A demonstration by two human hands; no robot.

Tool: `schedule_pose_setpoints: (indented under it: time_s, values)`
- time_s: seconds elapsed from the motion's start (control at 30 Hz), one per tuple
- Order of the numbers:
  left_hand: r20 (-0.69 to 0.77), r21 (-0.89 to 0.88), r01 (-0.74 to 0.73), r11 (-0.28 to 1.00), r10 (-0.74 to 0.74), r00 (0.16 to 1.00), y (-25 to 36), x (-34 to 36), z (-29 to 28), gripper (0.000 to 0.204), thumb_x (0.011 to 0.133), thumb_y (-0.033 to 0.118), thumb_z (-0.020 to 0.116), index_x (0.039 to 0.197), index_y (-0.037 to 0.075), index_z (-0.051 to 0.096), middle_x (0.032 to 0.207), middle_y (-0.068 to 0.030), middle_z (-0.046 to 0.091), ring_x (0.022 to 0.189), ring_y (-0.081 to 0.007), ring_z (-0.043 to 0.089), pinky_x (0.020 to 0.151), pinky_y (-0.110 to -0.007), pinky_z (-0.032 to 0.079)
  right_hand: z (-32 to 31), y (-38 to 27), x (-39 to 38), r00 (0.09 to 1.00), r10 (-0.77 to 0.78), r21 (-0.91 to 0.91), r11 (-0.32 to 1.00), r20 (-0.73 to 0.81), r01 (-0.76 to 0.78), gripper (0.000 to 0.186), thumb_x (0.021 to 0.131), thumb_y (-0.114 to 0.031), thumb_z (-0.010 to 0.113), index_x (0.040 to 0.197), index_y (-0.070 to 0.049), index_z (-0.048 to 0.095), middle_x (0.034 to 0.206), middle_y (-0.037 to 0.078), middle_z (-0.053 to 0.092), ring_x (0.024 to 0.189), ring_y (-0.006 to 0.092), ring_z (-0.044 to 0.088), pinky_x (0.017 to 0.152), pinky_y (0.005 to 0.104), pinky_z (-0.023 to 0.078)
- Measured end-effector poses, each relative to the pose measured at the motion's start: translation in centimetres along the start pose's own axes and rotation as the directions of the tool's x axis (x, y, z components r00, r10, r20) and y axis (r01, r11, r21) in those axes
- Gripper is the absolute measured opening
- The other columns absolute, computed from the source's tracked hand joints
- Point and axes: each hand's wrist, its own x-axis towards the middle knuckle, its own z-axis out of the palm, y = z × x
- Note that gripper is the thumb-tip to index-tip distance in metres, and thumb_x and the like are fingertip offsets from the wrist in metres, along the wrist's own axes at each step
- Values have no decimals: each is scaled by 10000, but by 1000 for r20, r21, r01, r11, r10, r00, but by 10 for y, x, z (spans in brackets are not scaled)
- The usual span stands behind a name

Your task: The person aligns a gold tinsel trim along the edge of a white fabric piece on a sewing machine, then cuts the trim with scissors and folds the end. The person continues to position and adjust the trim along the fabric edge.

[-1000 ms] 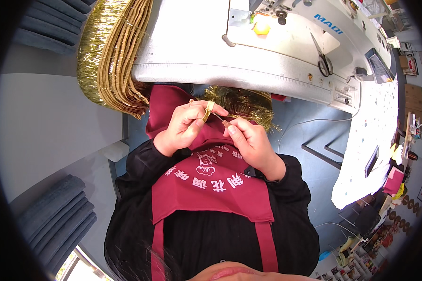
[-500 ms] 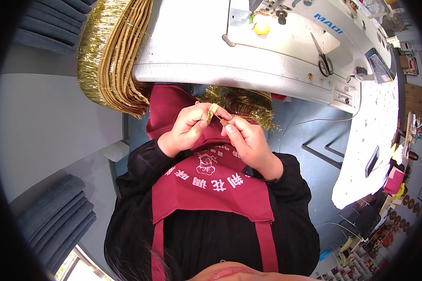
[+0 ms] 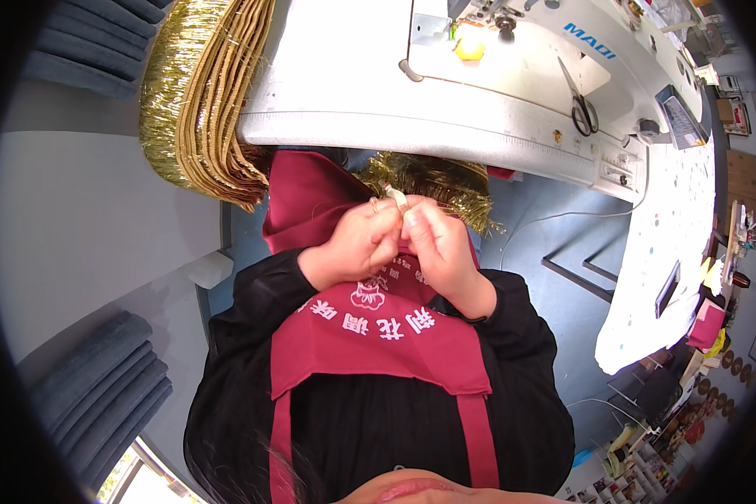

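The fingertips (image 3: 392,220) of both hands meet over a small pale strip (image 3: 401,200), which stands up between them with its far end poking clear. The left hand (image 3: 354,245) is curled nearly closed, thumb and forefinger pinched on the strip's left side. The right hand (image 3: 435,244) is likewise closed down, its fingertips pressed to the strip from the right; the two hands touch at the knuckles. How the strip is gripped below the fingertips cannot be told, as the fingers hide it.

Both hands sit over the person's lap, on a dark red apron (image 3: 378,336) worn over black sleeves (image 3: 252,294). Just beyond the hands, touching the far fold of the apron, lies a bunch of gold tinsel fringe (image 3: 433,181), partly tucked under the near edge of the white sewing table (image 3: 370,126).

On the table top, to the far right, stands the white sewing machine (image 3: 521,59), with a pair of black-handled scissors (image 3: 580,105) lying on its bed and a yellow spool (image 3: 469,46) farther back. To the far left, a thick stack of gold fringed trim (image 3: 202,101) hangs over the table's left end. Folded blue-grey cloth (image 3: 92,395) is stacked at the near left.
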Motion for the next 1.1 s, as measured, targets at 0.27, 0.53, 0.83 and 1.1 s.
schedule_pose_setpoints:
  time_s: [0.27, 0.53, 0.83, 1.1]
  values:
    - [-19, -71, 13, 997, -15, 1000, 6, 2, -21, 122, 882, -42, 459, 781, 23, 481, 1123, -148, 715, 648, -235, 539, 640, -344, 445, -26, -3, 5, 985, -98, 74, 991, -141, 109, 308, 1090, -238, 396, 901, -29, 519, 730, -18, 497, 603, 39, 404, 556, 199, 320]
    - [280, -463, 266, 846, -145, 949, 15, 1, -43, 163, 873, 76, 460, 719, 30, 433, 942, -161, 734, 722, -184, 567, 680, -331, 462, -21, 21, 41, 923, -56, 204, 979, 380, -24, 230, 1076, -238, 473, 1069, -13, 521, 990, 58, 624, 890, 111, 566, 833, 273, 466]
    - [240, -539, 320, 779, -221, 945, 12, -5, -56, 164, 910, 34, 455, 757, 19, 512, 846, -142, 698, 800, -213, 629, 771, -333, 501, -26, 23, 34, 939, -110, 492, 868, 325, -69, 268, 965, 8, 577, 926, -125, 347, 871, 21, 507, 792, 87, 475, 746, 249, 422]
    - [152, -481, 323, 815, -285, 946, 3, -4, -57, 210, 1027, 142, 477, 873, 14, 541, 894, -82, 668, 850, -145, 583, 804, -285, 468, -38, 19, 31, 961, -124, 525, 851, 247, -25, 209, 1013, -58, 572, 944, -108, 381, 904, 7, 499, 807, 80, 450, 764, 241, 415]
